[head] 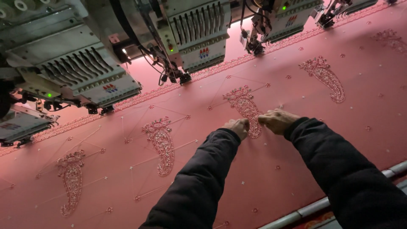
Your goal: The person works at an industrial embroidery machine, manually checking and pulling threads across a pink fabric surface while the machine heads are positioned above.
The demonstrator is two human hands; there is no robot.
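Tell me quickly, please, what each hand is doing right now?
Left hand: fingers curled on the paisley motif; any hold cannot be told.
Right hand: likewise curled at the motif; cannot be told.

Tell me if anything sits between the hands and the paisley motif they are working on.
Nothing visible does. The left hand and right hand both rest directly on the paisley motif on the pink fabric; the embroidery heads hang farther back.

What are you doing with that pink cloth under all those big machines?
A person has both hands on a pink cloth stretched flat under a row of embroidery machine heads. The left hand and right hand are pinching at one paisley pattern stitched into it. More paisleys sit on either side, with loose threads running between them.
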